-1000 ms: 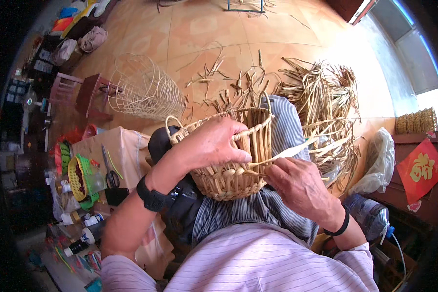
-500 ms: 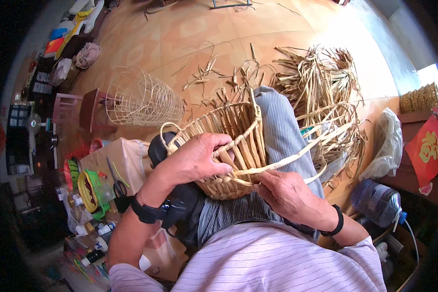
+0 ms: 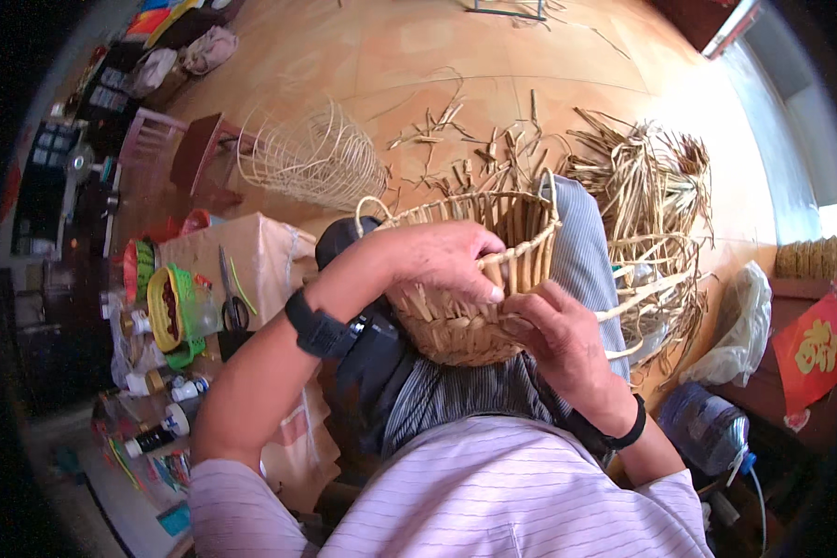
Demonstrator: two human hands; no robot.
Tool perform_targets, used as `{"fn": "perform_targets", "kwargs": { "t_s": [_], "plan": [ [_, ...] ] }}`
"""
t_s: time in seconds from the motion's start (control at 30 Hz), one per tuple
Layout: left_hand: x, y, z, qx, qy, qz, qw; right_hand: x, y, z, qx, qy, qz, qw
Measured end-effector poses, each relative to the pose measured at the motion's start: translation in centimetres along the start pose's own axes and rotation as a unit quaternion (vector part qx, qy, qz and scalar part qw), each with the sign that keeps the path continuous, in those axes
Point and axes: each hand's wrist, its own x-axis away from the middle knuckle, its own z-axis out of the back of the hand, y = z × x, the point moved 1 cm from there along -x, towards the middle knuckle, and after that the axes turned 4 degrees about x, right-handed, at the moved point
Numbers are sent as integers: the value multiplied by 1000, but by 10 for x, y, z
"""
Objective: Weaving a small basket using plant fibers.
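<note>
A round woven basket point(image 3: 456, 342) of tan dried plant strips rests in my lap, its opening tilted away. My left hand point(image 3: 446, 260) reaches over its side, with fingers inside the wall and the thumb outside below the braided rim, closed on it. Against the outer wall, beside my left thumb, my right hand point(image 3: 560, 337) is pinched at the weaving. Long pale plant strands point(image 3: 656, 296) stretch out to the right from behind this hand. Its fingertips hide exactly which strand they hold. A small loop handle point(image 3: 372, 206) sticks up at the rim's left.
An open frame basket point(image 3: 312, 167) lies beyond on the floor. Bundles of dried stalks point(image 3: 637, 172) and loose scraps are at far right and centre. Scissors point(image 3: 233, 298) lie on a covered table at left, near a yellow-green basket point(image 3: 169, 312). A water jug point(image 3: 705, 428) stands right.
My right hand has moved up the basket's wall, close to my left thumb. The long strand no longer crosses the basket's front in plain sight. The whole view has shifted with my head.
</note>
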Motion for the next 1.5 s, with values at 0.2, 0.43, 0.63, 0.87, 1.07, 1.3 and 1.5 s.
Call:
{"fn": "perform_targets", "kwargs": {
  "t_s": [0.2, 0.43, 0.63, 0.87, 1.07, 1.3, 1.5],
  "plan": [
    [-4, 1, 7, -78, -1, 26, 997, 0, 5, -5, -27, 6, 10, 1000],
    [-8, 2, 1, -98, 19, 4, 995, -2, 9, 2, 77, -48, 104, 990],
    [-10, -10, -9, -65, 112, -52, 990, -1, -6, 18, 153, 44, 127, 979],
    [-10, -2, -11, -98, 78, -32, 992, 14, -21, 0, 161, -43, 37, 985],
    [-10, 1, -16, -106, 50, 2, 993, 14, -25, 6, 64, -117, -53, 990],
    [-19, -9, -14, -170, 27, -21, 985, -26, -32, 32, 136, -90, 74, 984],
    [-11, -2, -8, -134, 27, 3, 991, -22, -30, 14, 131, -28, 48, 990]
  ]
}}
